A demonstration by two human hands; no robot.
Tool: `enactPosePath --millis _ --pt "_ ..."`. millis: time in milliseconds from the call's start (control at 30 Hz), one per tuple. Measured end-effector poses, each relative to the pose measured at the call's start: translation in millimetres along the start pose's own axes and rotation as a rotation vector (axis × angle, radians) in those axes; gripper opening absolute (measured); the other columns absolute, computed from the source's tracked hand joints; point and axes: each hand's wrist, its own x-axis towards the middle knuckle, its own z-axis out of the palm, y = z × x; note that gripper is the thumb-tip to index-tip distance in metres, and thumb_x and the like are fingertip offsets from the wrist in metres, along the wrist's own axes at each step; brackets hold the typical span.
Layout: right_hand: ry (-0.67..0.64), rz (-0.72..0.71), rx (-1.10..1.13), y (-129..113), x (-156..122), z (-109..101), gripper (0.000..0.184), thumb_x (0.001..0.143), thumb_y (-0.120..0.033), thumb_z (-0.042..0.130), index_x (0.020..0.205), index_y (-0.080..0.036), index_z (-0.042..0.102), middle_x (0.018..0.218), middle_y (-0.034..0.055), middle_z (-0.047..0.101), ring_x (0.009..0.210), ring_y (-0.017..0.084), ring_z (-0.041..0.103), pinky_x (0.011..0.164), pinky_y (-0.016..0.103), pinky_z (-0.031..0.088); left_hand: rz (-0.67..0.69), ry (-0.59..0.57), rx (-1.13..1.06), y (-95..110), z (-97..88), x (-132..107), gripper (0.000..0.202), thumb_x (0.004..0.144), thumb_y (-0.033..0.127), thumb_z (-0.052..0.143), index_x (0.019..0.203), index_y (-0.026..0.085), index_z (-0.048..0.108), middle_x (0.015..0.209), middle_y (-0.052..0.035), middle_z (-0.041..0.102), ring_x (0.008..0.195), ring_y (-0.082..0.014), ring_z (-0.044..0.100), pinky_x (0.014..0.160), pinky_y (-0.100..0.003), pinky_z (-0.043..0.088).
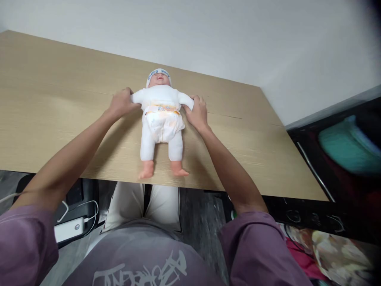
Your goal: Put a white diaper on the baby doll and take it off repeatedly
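The gray shirt (139,242) is at the bottom of the frame; past it is the tan table (59,99); the doll (160,95) lies face up on it, just above the middle of the frame, pink feet (147,169) nearest; the diaper (164,125) goes round its middle; the doll looks light, with a soft, squashy body, so its arms or sides seem easy to hold; the left hand (121,103) is closed round its arm on the frame's left, the right hand (198,112) round the other; both the person's arms reach forward and lean inward; farther up are its white cap (158,73) and the wall (190,35).
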Motion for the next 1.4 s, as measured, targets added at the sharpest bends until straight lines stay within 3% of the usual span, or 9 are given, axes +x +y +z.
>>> enactPosePath --millis 133,300,400,500,633,833,1000,1167,1400 --pt "0.021 -0.136 0.135 -26.6 -62.4 -72.1 0.047 0.113 -0.062 0.063 0.139 -0.023 0.069 0.139 0.0159 0.074 0.132 0.036 0.066 0.119 0.056 0.054 0.06 0.015 -0.106 10.2 -27.3 -122.9 0.063 0.08 0.061 0.09 0.122 0.022 0.063 0.106 -0.0119 0.073 0.109 -0.0379 0.068 0.097 -0.044 0.052" --pt "-0.092 -0.258 0.211 -67.6 -187.5 -162.5 0.041 0.11 -0.054 0.07 0.143 -0.028 0.071 0.136 0.0122 0.077 0.127 0.036 0.071 0.112 0.055 0.058 0.038 -0.18 -0.111 9.7 -29.0 -339.5 0.062 0.088 0.065 0.077 0.131 0.025 0.055 0.112 -0.0128 0.075 0.104 -0.0417 0.076 0.09 -0.049 0.058" --pt "-0.234 -0.291 0.203 -90.8 -264.9 -188.1 0.036 0.109 -0.035 0.07 0.146 -0.035 0.072 0.138 0.0094 0.078 0.131 0.036 0.07 0.114 0.057 0.057 -0.065 -0.352 -0.185 -7.2 -4.4 -450.4 0.056 0.084 0.057 0.074 0.129 0.029 0.056 0.117 -0.0139 0.077 0.105 -0.044 0.079 0.088 -0.054 0.064" --pt "-0.394 -0.275 0.222 -112.0 -327.5 -180.3 0.05 0.105 -0.017 0.065 0.151 -0.038 0.07 0.142 0.0077 0.078 0.132 0.035 0.072 0.116 0.056 0.056 -0.204 -0.46 -0.296 -26.7 18.9 -518.2 0.048 0.082 0.053 0.072 0.123 0.031 0.058 0.118 -0.0138 0.079 0.105 -0.044 0.081 0.086 -0.057 0.066" --pt "-0.458 -0.094 0.329 -124.1 -374.2 -121.3 0.048 0.102 -0.016 0.066 0.147 -0.031 0.072 0.145 0.0105 0.077 0.135 0.036 0.071 0.119 0.056 0.056 -0.29 -0.48 -0.362 -41.2 29.4 -540.8 0.043 0.081 0.042 0.071 0.117 0.029 0.051 0.111 -0.0079 0.079 0.095 -0.0351 0.081 0.085 -0.049 0.066" --pt "-0.546 0.117 0.454 -91.8 -395.1 -38.1 0.041 0.101 -0.024 0.07 0.141 -0.027 0.076 0.142 0.0114 0.078 0.137 0.034 0.071 0.124 0.054 0.055 -0.26 -0.59 -0.22 -47.2 24.1 -516.3 0.049 0.087 0.043 0.07 0.127 0.026 0.047 0.108 -0.0079 0.08 0.099 -0.0355 0.081 0.086 -0.044 0.061" --pt "-0.438 0.155 0.532 -76.9 -414.7 -58.3 0.027 0.106 -0.033 0.071 0.131 -0.029 0.08 0.139 0.0104 0.079 0.136 0.031 0.073 0.123 0.052 0.056 -0.126 -0.685 0.026 -59.0 9.7 -512.5 0.064 0.091 0.05 0.067 0.146 0.02 0.056 0.127 -0.0196 0.081 0.121 -0.0453 0.08 0.102 -0.051 0.059" --pt "-0.613 0.223 0.587 -88.1 -432.2 -89.4 0.02 0.107 -0.037 0.073 0.121 -0.025 0.081 0.12 0.0079 0.083 0.115 0.028 0.079 0.106 0.045 0.061 -0.107 -0.846 0.115 -70.5 -3.7 -518.8 0.067 0.097 0.05 0.056 0.157 0.021 0.063 0.116 -0.0169 0.085 0.108 -0.0455 0.08 0.098 -0.053 0.059" --pt "-0.59 0.24 0.563 -92.7 -428.2 -83.3 0.021 0.108 -0.041 0.07 0.105 -0.025 0.084 0.107 0.007 0.085 0.103 0.027 0.079 0.096 0.042 0.06 0.041 -0.87 0.341 -57.6 -25.7 -515.3 0.06 0.097 0.049 0.061 0.144 0.014 0.078 0.135 -0.0266 0.081 0.128 -0.0522 0.075 0.112 -0.067 0.054"
